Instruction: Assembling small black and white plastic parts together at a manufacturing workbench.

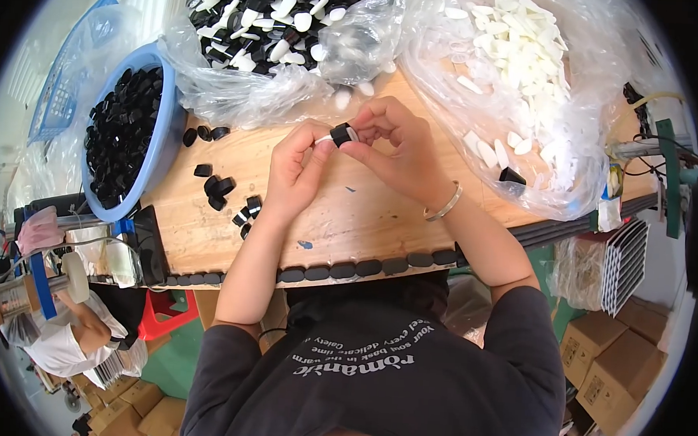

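Observation:
Over the middle of the wooden table, my two hands meet around one small part. My left hand (298,163) is closed, its thumb and fingertips pinching a white flat piece (323,140) that sticks out of a short round black cap (341,134). From the other side, my right hand (399,146) closes its fingers on the cap, where a pale round end shows. How deep the white piece sits in the cap is hidden. Several loose black caps (219,187) lie left of my left hand. Right of my right hand are white flat pieces (528,50) on clear plastic.
A blue basin (168,124) full of black caps stands at the left. At the back, a plastic bag (245,96) holds black caps with white pieces. Dark pads line the table's front edge (343,270). Another person (75,338) is at lower left; cardboard boxes (618,378) stand at right.

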The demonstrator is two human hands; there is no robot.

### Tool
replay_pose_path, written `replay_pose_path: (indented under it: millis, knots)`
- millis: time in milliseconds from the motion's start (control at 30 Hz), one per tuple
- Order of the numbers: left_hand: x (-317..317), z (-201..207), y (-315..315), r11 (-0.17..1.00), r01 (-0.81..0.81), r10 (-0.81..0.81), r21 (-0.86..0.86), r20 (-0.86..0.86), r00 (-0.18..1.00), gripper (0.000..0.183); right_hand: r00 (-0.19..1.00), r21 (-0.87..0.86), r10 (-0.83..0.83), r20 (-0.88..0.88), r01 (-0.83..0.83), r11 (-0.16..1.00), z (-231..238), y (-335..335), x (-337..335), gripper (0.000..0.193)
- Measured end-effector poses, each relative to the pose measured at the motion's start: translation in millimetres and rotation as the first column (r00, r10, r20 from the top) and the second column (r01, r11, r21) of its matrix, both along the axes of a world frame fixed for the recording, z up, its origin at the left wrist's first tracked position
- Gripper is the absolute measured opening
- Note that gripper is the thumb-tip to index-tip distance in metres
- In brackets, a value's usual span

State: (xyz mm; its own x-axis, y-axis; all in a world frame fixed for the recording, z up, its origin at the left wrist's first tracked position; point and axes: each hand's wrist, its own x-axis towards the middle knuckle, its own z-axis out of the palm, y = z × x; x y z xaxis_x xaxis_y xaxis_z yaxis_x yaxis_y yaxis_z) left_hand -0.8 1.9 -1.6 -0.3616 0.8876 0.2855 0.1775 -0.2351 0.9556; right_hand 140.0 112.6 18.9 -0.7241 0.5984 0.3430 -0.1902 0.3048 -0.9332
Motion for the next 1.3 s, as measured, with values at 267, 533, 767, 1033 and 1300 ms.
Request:
replay_pose_path:
  millis: [267,533,767,1033,1300]
  knots:
    - [-0.2,8.6,0.1,0.996,-0.067,0.081,0.06,-0.28,0.957,0.002,0.999,0.212,-0.038,0.031,0.031,0.977,4.2,0.9,2.3,0.023]
    - [7.0,1.1,0.4,0.999,-0.023,0.021,0.04,0.039,0.999,0.004,0.989,0.281,-0.129,-0.071,0.143,0.949,5.3,-4.4,-0.7,0.018]
    - [0.0,-1.5,0.6,0.998,0.012,-0.006,0.06,-0.092,0.996,0.008,0.991,0.359,-0.035,-0.125,0.078,0.93,2.8,-1.8,-2.1,0.018]
    - [10.9,-0.1,1.1,0.999,-0.012,0.004,0.033,0.241,0.971,0.006,0.99,0.33,-0.049,-0.133,0.09,0.939,5.2,-3.5,-1.1,0.021]
    - [-7.1,11.8,0.4,0.994,-0.018,0.066,0.112,-0.445,0.893,0.013,0.994,0.547,0.035,-0.104,0.028,0.837,3.5,4.7,2.7,0.02]
